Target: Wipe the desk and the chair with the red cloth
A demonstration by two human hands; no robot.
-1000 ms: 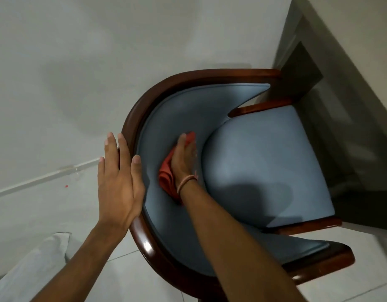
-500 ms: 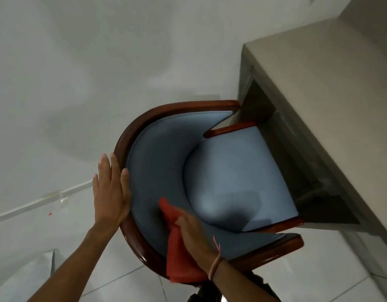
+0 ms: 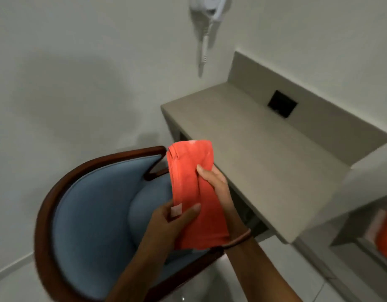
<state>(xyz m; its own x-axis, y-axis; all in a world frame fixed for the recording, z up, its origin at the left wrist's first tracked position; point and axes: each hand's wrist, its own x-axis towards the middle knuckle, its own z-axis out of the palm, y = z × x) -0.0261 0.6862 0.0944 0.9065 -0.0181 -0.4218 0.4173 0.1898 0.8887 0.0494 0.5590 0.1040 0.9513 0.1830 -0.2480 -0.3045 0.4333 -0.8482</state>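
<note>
I see both hands gripping the folded red cloth (image 3: pixel 192 188) — left hand (image 3: pixel 168 225) low, right hand (image 3: pixel 214 182) higher — above the chair (image 3: pixel 90 214), beside the surface (image 3: pixel 264 160).

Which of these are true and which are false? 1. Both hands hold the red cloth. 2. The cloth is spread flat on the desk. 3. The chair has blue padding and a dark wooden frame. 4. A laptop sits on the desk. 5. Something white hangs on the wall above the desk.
1. True: the left hand and the right hand both grip the red cloth.
2. False: the cloth is folded and held up in the air, over the chair, beside the desk.
3. True.
4. False: no laptop shows; only a dark square panel sits in the upright back panel.
5. True: a white wall-mounted device with a cord.
</note>
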